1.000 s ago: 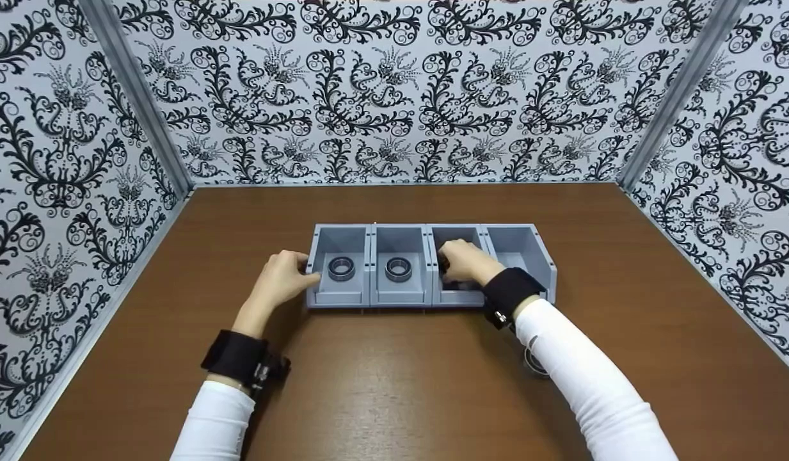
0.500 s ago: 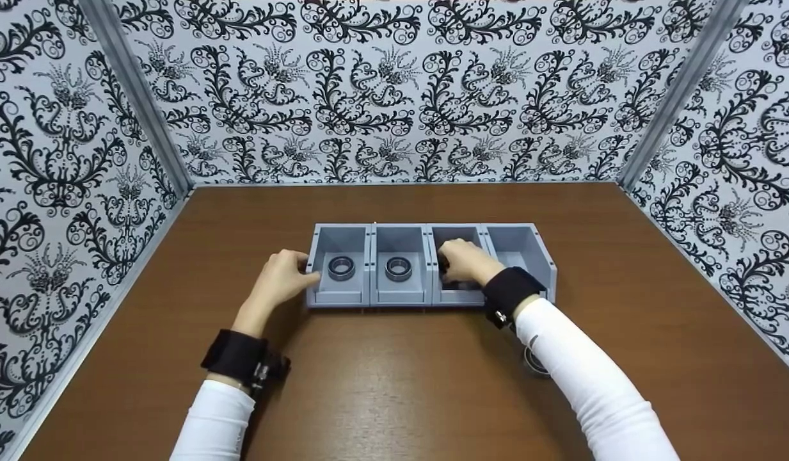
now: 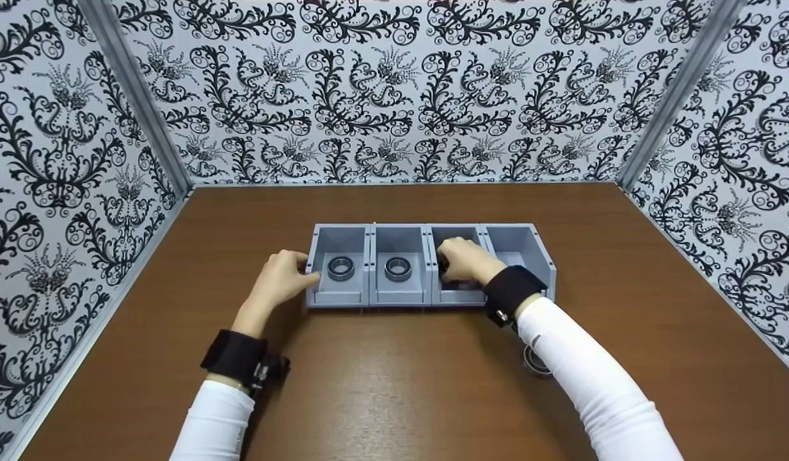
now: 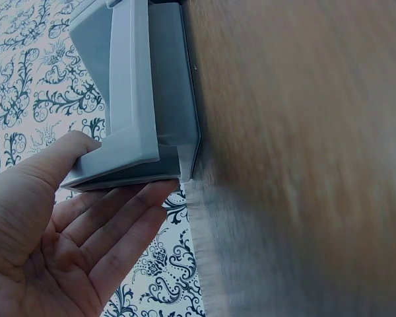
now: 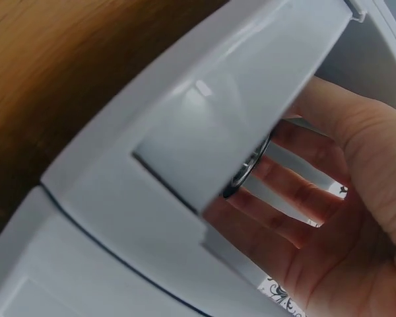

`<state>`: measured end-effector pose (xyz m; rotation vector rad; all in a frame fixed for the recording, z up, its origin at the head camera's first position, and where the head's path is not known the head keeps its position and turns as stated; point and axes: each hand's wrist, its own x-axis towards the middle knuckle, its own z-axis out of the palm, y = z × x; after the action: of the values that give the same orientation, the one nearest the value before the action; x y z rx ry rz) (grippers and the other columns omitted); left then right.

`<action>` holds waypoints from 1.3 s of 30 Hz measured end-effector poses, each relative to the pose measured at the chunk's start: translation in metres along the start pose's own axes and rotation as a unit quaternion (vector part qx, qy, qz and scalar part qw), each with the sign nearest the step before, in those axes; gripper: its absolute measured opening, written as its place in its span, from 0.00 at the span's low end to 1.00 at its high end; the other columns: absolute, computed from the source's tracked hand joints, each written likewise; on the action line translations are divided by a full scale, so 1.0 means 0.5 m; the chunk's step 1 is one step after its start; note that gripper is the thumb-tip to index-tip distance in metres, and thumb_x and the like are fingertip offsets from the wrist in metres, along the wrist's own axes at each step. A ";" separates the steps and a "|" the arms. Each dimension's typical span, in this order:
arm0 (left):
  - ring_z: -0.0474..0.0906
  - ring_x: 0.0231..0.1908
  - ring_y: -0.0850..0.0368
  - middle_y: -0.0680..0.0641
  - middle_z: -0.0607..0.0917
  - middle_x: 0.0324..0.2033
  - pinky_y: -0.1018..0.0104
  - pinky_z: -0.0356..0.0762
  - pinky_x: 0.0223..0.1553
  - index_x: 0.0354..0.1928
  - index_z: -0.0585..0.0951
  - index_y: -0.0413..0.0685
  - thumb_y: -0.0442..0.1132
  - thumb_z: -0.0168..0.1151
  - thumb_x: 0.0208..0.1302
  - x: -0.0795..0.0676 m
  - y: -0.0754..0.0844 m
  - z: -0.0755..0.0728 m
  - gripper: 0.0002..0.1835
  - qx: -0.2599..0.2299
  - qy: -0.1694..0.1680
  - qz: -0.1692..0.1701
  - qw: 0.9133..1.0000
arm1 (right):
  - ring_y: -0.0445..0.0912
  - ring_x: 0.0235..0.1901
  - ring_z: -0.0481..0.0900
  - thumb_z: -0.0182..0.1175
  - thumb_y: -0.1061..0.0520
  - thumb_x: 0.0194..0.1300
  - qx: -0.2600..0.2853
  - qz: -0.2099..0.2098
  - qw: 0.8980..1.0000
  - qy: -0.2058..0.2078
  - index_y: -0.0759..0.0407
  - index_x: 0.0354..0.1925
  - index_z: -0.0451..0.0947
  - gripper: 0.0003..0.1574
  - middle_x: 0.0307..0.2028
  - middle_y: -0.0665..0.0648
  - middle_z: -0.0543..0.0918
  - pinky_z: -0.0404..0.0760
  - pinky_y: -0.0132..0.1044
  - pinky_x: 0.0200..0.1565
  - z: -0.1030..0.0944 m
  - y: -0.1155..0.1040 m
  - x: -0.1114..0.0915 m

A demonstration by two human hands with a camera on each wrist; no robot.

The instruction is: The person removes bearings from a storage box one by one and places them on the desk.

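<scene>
A round, black-and-silver metal bearing (image 5: 249,166), gripped by the right hand (image 3: 466,259), lay inside the third grey plastic bin (image 3: 455,297), right of frame centre; left of centre, the left hand (image 3: 281,279) pinched the leftmost grey plastic bin (image 3: 338,298).

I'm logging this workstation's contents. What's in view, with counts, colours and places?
Table: one, brown, under bins
Bins: four, grey, row on table
Bearings: four visible, dark, one in each of the three leftmost bins, one partly hidden on the table
Walls: three, white with black scrollwork, left, back and right
Posts: two, grey, back corners
Sleeves: two, white, forearms
Wrist straps: two, black, wrists
Left hand: one, bare, gripping leftmost bin
Right hand: one, bare, inside third bin from left
</scene>
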<state>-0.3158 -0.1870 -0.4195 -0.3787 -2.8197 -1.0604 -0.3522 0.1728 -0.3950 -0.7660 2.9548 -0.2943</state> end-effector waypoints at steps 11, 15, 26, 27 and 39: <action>0.66 0.23 0.57 0.52 0.73 0.19 0.62 0.63 0.28 0.30 0.83 0.39 0.35 0.69 0.61 0.000 -0.001 0.003 0.06 0.003 -0.003 -0.006 1.000 | 0.54 0.29 0.77 0.70 0.67 0.46 0.012 -0.013 1.000 0.010 0.60 0.24 0.76 0.10 0.27 0.56 0.77 0.80 0.52 0.37 -0.012 -0.003 -0.006; 0.67 0.23 0.56 0.51 0.74 0.20 0.62 0.63 0.28 0.31 0.84 0.39 0.35 0.69 0.61 0.001 -0.001 0.003 0.06 0.005 -0.004 -0.005 1.000 | 0.50 0.26 0.73 0.67 0.68 0.45 0.018 -0.019 1.000 0.012 0.57 0.20 0.72 0.13 0.24 0.52 0.73 0.75 0.46 0.32 -0.018 -0.004 -0.008; 0.66 0.24 0.56 0.53 0.72 0.18 0.62 0.62 0.29 0.26 0.82 0.42 0.34 0.70 0.60 0.002 0.000 0.002 0.07 0.012 0.014 0.004 1.000 | 0.49 0.29 0.73 0.69 0.65 0.48 0.016 -0.024 1.000 0.006 0.64 0.33 0.84 0.09 0.25 0.52 0.76 0.76 0.47 0.36 -0.037 -0.002 -0.008; 0.66 0.24 0.56 0.53 0.73 0.19 0.61 0.62 0.29 0.26 0.82 0.42 0.34 0.70 0.60 0.002 0.000 0.001 0.07 0.012 0.014 0.003 1.000 | 0.50 0.29 0.73 0.69 0.65 0.49 0.016 -0.026 1.000 0.007 0.64 0.33 0.84 0.09 0.26 0.52 0.76 0.77 0.48 0.36 -0.038 -0.001 -0.009; 0.66 0.23 0.56 0.54 0.71 0.18 0.61 0.62 0.29 0.25 0.81 0.42 0.34 0.70 0.60 0.001 0.001 0.001 0.09 0.007 0.010 -0.001 1.000 | 0.51 0.33 0.79 0.68 0.66 0.52 0.026 -0.029 0.999 0.003 0.66 0.42 0.87 0.16 0.33 0.60 0.83 0.81 0.49 0.41 -0.047 -0.001 -0.015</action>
<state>-0.3163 -0.1864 -0.4196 -0.3622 -2.8084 -1.0383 -0.3483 0.1800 -0.3717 -0.8455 2.9208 -0.3766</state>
